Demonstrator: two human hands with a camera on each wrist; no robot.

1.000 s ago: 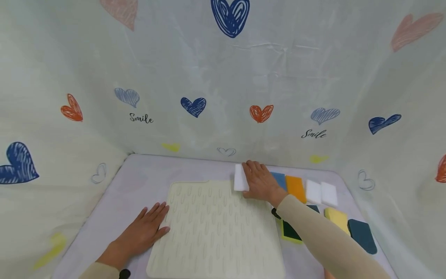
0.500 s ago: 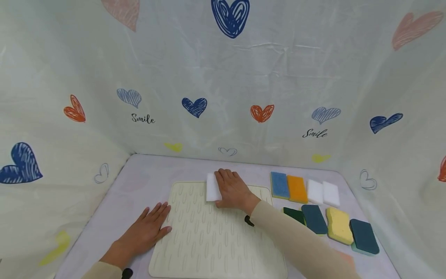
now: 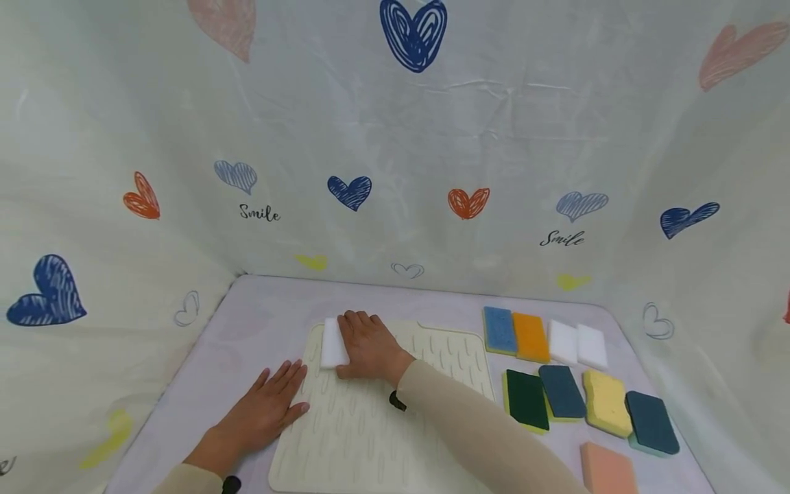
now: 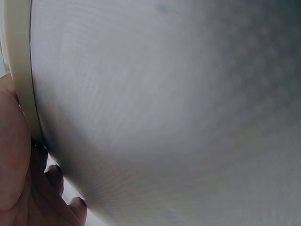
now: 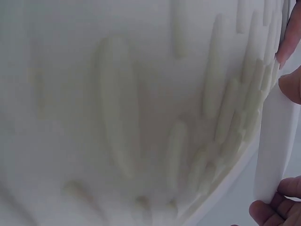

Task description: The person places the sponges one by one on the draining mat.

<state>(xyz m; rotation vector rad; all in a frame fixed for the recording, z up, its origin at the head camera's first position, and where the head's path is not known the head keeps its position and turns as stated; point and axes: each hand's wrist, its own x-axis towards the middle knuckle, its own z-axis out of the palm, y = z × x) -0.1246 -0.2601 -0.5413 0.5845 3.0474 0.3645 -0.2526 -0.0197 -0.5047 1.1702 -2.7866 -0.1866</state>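
A white melamine sponge (image 3: 332, 343) is at the far left corner of the cream ridged mat (image 3: 364, 432). My right hand (image 3: 372, 351) holds it and partly covers it. In the right wrist view, the thumb and fingertips grip opposite ends of the sponge (image 5: 274, 143), close to the mat's edge. My left hand (image 3: 262, 408) lies spread along the mat's left side, its fingertips and thumb touching that edge. The left wrist view shows the mat's rim (image 4: 22, 66) beside the left hand (image 4: 16, 174).
Right of the mat lie a blue sponge (image 3: 500, 330), an orange one (image 3: 531, 337), two white ones (image 3: 563, 341), a dark green scourer (image 3: 527, 400), dark teal pads (image 3: 561, 392), a yellow sponge (image 3: 607, 403) and a peach one (image 3: 607, 468). A heart-print curtain (image 3: 407, 137) surrounds the table.
My right hand has carried the white sponge left along the mat's far edge, from its right part to the left corner. The left hand stays put. More sponges at right are uncovered.
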